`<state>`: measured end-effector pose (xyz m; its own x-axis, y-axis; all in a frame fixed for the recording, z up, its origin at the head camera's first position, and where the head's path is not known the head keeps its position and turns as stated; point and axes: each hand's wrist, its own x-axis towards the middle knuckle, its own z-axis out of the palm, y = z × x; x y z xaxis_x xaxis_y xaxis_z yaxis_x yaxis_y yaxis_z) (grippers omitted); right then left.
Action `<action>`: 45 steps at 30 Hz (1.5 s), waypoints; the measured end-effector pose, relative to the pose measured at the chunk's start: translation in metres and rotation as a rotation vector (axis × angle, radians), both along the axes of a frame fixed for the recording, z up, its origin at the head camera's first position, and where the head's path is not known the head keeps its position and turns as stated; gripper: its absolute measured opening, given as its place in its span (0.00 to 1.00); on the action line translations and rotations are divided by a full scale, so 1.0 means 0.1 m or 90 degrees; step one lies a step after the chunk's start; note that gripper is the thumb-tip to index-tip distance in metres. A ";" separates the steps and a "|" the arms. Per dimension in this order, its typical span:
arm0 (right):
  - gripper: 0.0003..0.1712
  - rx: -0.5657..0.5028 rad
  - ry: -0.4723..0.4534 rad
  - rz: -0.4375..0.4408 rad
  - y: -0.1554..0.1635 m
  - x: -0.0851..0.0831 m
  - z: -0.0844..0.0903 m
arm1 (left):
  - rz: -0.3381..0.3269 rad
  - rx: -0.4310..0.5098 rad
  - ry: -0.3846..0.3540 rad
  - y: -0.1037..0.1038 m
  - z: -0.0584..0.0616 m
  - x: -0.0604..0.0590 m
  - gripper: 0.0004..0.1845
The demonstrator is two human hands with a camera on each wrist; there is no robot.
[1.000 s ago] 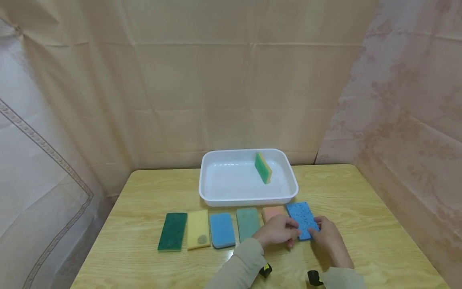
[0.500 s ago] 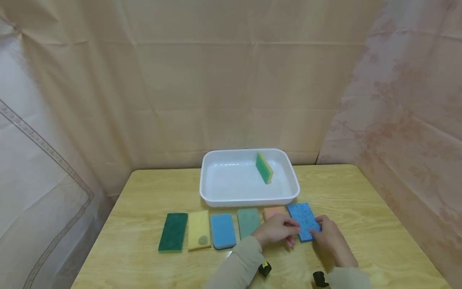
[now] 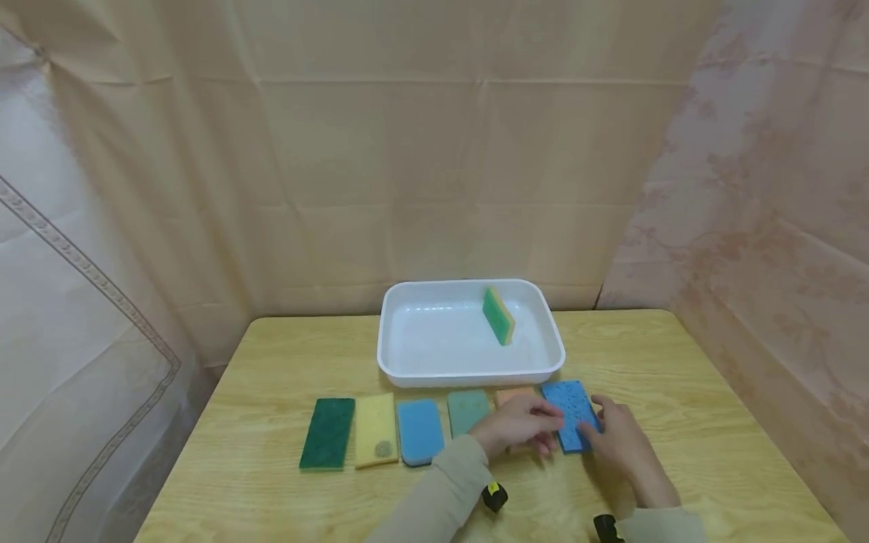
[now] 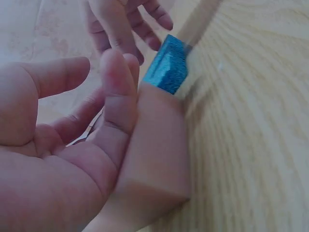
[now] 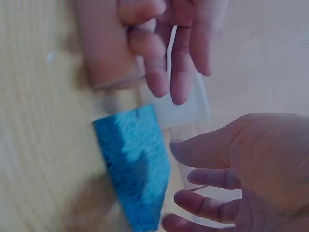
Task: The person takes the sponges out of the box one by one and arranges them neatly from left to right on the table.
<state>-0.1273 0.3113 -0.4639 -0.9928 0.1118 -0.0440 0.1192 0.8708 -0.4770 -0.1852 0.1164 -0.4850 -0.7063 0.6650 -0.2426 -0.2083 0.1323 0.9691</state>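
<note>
**Both hands at the speckled blue sponge, right end of the row**

Your work sits at the near right of the desk (image 3: 713,422). The speckled blue sponge (image 3: 572,415) lies flat at the right end of a row of sponges, just in front of the white tray (image 3: 468,375). The peach sponge (image 3: 514,395) lies right beside it on the left, mostly under your left hand (image 3: 516,431).

To do this step well, I judge you should treat the two sponges apart: they lie edge to edge, so any sideways push on the blue one is likely to drag the peach one along. Hold the peach sponge down flat with the left hand, take the blue one by its long edges, and lift it straight up.

Left fingers (image 4: 118,92): loosely spread and only slightly bent, lying over the top of the peach sponge (image 4: 154,150), with the tips reaching towards the blue sponge's (image 4: 166,67) near edge. They rest rather than grip.

Right hand (image 3: 621,445): it sits at the blue sponge's right edge. From the right wrist view the right fingers (image 5: 198,152) are relaxed and apart, just beside the blue sponge (image 5: 135,164), and I cannot tell whether they touch it. Nothing is pinched.

A green-and-yellow sponge (image 3: 498,315) stands on edge inside the tray.
</note>
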 end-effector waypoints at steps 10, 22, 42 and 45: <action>0.27 -0.054 0.099 0.078 -0.08 -0.07 0.30 | -0.002 -0.047 0.115 -0.15 0.20 -0.07 0.15; 0.31 -0.220 0.081 0.108 -0.09 -0.39 0.71 | -0.002 -0.031 0.164 -0.39 0.56 -0.39 0.16; 0.35 -0.457 -0.105 0.131 -0.28 -1.20 0.85 | 0.166 -0.021 0.013 -0.56 0.66 -1.04 0.28; 0.33 -0.462 -0.129 0.114 -0.32 -1.31 0.82 | 0.177 -0.022 -0.010 -0.56 0.62 -1.12 0.29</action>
<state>-0.2584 0.2792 -0.3817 -0.9575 -0.1769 -0.2278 0.1518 0.3624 -0.9196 -0.2968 0.0602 -0.4234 -0.8566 0.4369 -0.2746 -0.2566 0.1009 0.9612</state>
